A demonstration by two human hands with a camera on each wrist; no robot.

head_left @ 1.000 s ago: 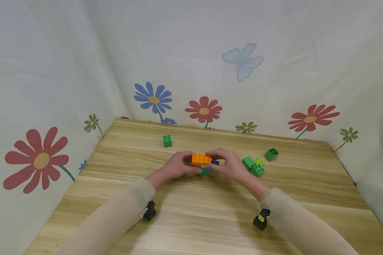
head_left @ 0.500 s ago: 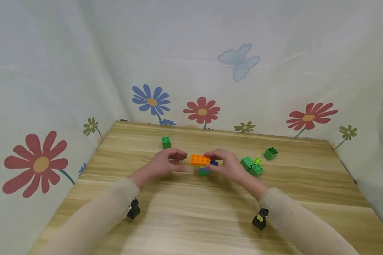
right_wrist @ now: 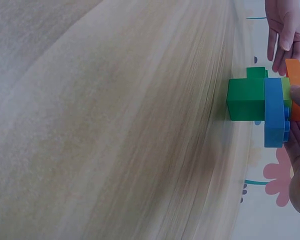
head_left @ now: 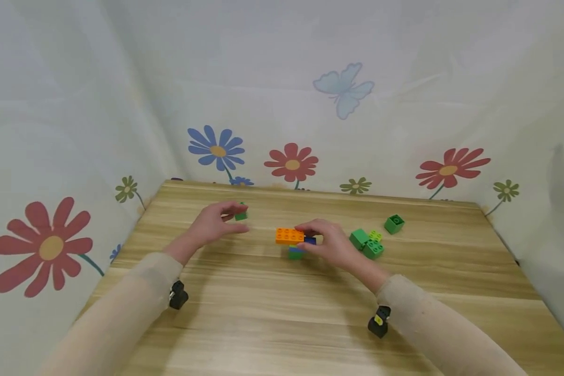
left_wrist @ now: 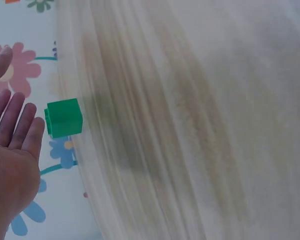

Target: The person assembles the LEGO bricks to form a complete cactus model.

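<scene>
Left hand (head_left: 211,225): fingers spread, holding nothing, just beside a green block (left_wrist: 65,119) near the table's (head_left: 263,318) far left corner | Right hand (head_left: 332,243): pinching the block stack (head_left: 289,236) by its orange top, mid-table | Block bunch (head_left: 371,247): right of the stack | Lone green block (head_left: 395,224): toward the far right corner
</scene>
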